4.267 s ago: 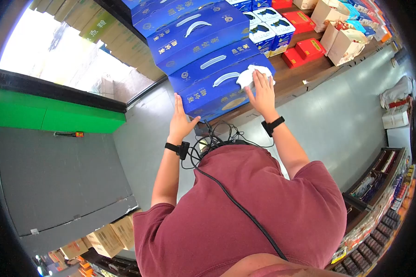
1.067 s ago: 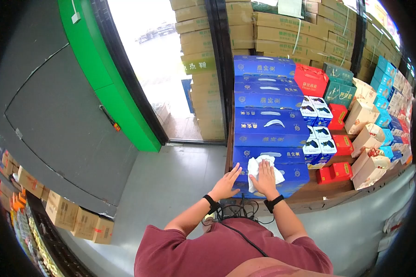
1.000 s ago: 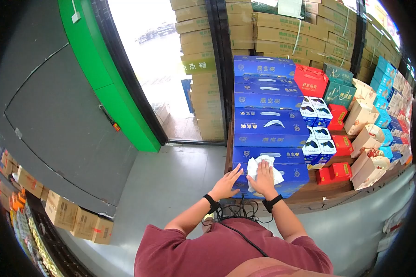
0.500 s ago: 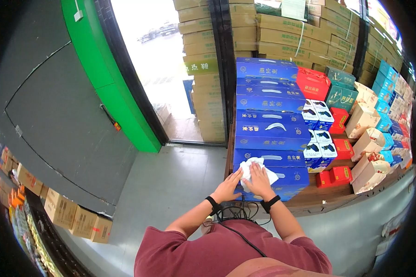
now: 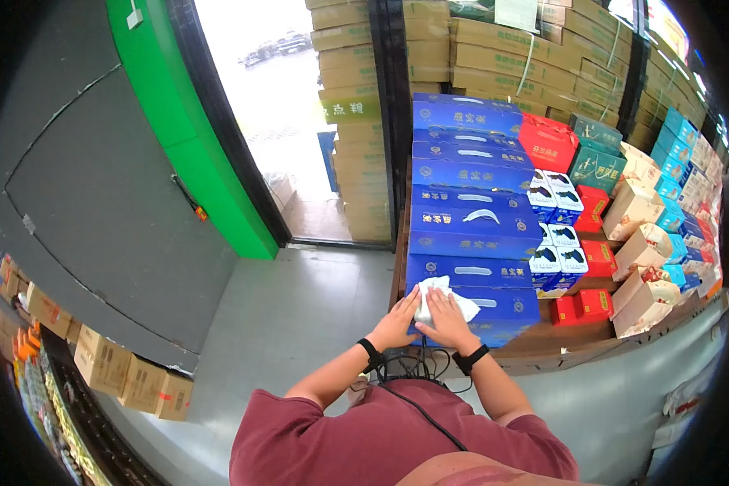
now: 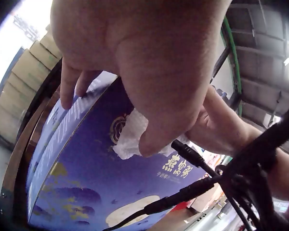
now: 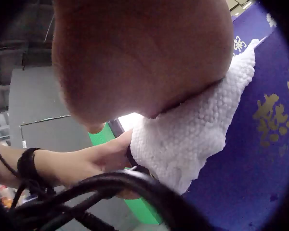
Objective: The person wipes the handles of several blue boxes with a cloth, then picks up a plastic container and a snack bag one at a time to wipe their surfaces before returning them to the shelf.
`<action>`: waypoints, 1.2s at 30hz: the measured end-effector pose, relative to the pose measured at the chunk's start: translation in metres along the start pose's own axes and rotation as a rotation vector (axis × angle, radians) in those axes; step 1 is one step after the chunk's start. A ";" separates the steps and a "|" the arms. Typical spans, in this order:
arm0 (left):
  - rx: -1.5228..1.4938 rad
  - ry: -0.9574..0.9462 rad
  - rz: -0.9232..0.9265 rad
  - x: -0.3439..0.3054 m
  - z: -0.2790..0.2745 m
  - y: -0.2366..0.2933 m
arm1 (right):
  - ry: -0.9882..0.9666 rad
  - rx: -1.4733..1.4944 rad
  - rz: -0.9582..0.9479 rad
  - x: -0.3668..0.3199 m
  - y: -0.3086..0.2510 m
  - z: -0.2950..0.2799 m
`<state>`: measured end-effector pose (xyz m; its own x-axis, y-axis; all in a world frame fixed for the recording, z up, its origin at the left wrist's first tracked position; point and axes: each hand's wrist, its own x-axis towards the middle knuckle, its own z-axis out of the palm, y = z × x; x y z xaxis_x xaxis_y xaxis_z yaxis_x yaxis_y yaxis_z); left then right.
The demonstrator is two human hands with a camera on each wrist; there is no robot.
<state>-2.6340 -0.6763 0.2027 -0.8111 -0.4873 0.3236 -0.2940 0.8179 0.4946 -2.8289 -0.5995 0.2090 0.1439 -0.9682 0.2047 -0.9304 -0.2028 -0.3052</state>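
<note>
The nearest blue box (image 5: 506, 312) stands at the front end of a row of blue boxes. On its top, near the left corner, lies a white textured cloth (image 5: 465, 308), under my right hand (image 5: 448, 321), whose fingers lie straight and flat on it. My left hand (image 5: 395, 326) rests against the box's left edge, fingers extended, beside the cloth. In the left wrist view the cloth (image 6: 130, 136) hangs over the box's printed side (image 6: 106, 168), close to my left thumb. The right wrist view shows the cloth (image 7: 188, 134) beneath my right palm (image 7: 144, 57).
Red boxes (image 5: 595, 304), white-topped blue boxes (image 5: 573, 257) and paper bags (image 5: 646, 300) stand right of the blue row on the wooden table (image 5: 543, 344). Black cables (image 5: 417, 360) hang at the table's front edge. Cardboard boxes (image 5: 103, 362) sit on the left.
The head view has swung round since the oldest frame. My right hand and the cloth have moved left across the box top, close to my left hand, which has stayed by the left edge.
</note>
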 end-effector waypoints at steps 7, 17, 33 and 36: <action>-0.022 -0.008 -0.035 -0.004 -0.001 0.002 | 0.034 0.024 0.077 -0.004 0.001 0.005; 0.003 -0.009 -0.051 -0.006 -0.001 0.006 | 0.182 -0.152 0.330 -0.013 0.037 0.006; -0.009 0.016 -0.028 -0.004 -0.004 0.009 | 0.172 -0.098 0.361 -0.023 0.061 0.006; 0.004 -0.009 -0.051 -0.005 -0.003 0.007 | 0.202 -0.141 0.397 -0.021 0.060 0.009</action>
<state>-2.6308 -0.6685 0.2069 -0.7995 -0.5255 0.2907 -0.3369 0.7932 0.5073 -2.8845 -0.5929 0.1778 -0.2883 -0.9159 0.2792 -0.9390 0.2134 -0.2698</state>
